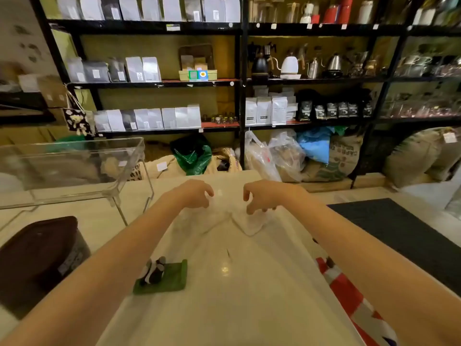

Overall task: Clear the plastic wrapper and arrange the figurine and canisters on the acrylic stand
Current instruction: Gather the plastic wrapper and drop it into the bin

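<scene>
A clear plastic wrapper (225, 216) lies crumpled on the pale counter ahead of me. My left hand (195, 194) pinches its left side and my right hand (262, 197) pinches its right side, fingers curled down into the film. A small black-and-white figurine (153, 270) lies on a green base (172, 278) nearer to me, left of centre. The clear acrylic stand (74, 171) stands at the left rear of the counter with nothing on it. A dark brown canister (37, 255) sits at the near left.
A black mat (404, 236) covers the counter's right side. Red, white and blue fabric (354, 303) shows under my right forearm. Shelves (240, 82) of bags and kettles fill the back wall, with sacks and plastic bags (274, 156) on the floor below.
</scene>
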